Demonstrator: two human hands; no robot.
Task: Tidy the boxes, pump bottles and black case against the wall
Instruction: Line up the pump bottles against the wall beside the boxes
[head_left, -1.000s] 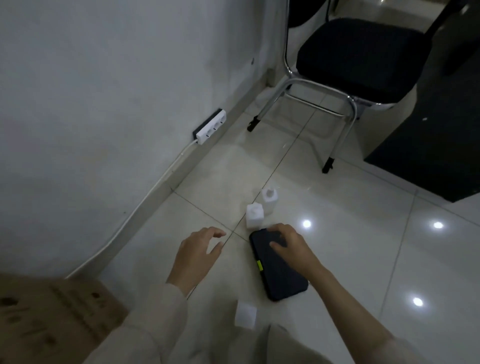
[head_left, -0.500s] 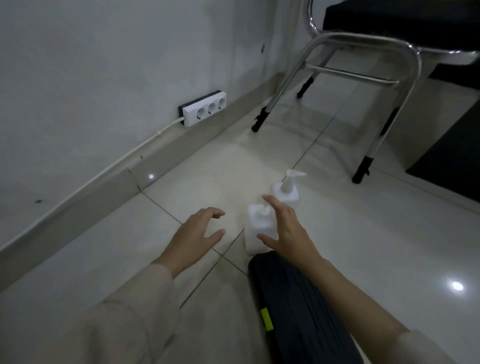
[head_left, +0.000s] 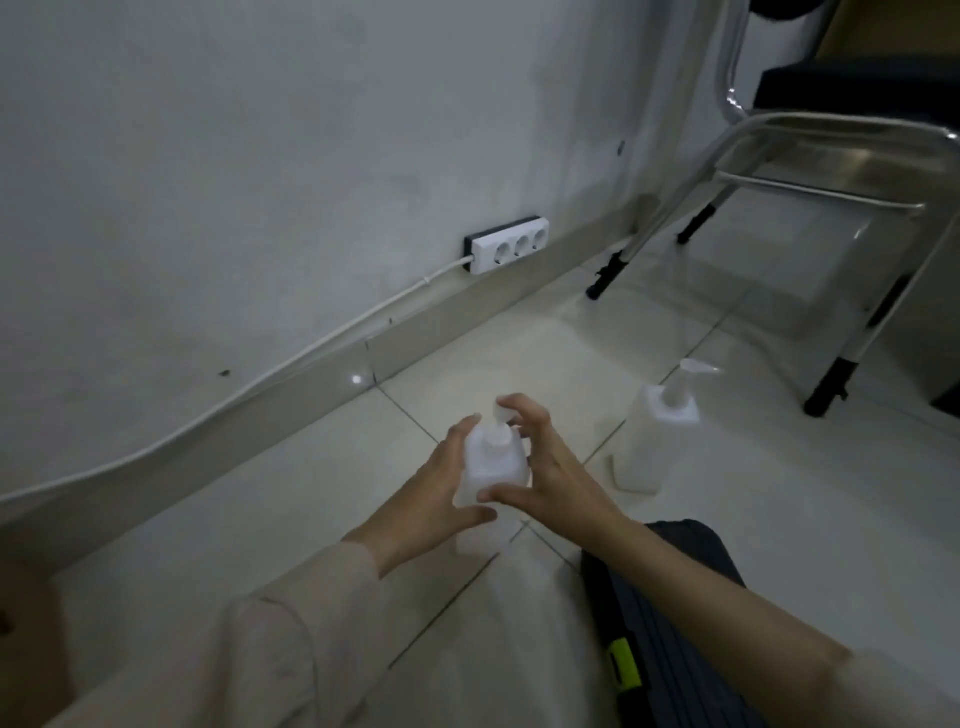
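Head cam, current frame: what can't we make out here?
- Near pump bottle, head view: sides covered by left hand and right hand; whether lifted is unclear.
- Black case: cut off by bottom edge, crossed by right forearm.
- Boxes: none identifiable.
- Chair: cropped at top-right edge.

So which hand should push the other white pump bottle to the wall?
Probably the right hand: the tall white plastic pump bottle stands on its side, while the left hand is farther.

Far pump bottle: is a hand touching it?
No. The far pump bottle stands alone on the floor; left hand and right hand grip the near pump bottle.
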